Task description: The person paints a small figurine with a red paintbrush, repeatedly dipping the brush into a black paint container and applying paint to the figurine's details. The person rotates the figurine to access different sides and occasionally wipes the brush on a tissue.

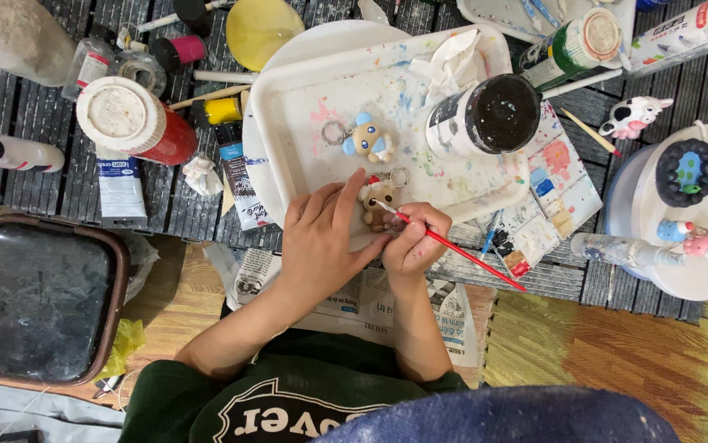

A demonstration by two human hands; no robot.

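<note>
1. Your left hand has its grip closed around a small brown figurine with a key ring, holding it at the near edge of the white tray.
2. Your right hand has its grip clamped on one red-handled paintbrush; its white tip touches the figurine's face.
3. One more key-ring figurine, blue and tan, lies on the tray just beyond the one you hold, apart from it.
4. One black paint jar with a white label stands on the tray's right side, beside a crumpled white tissue.
5. On the slatted bench to the left you have one red jar with a white lid, a white tube with a blue label lying flat, a dark tube beside the tray, and a white bottle with a black cap on its side.
6. At the top right lie one green bottle with a pale lid and a long white tube.
7. One cow figurine, white with black patches, lies right of the tray.
8. A round white stand at the right carries a dark ring-shaped piece and two small figures, blue and pink.
9. A dark rectangular tub sits at the lower left.
</note>
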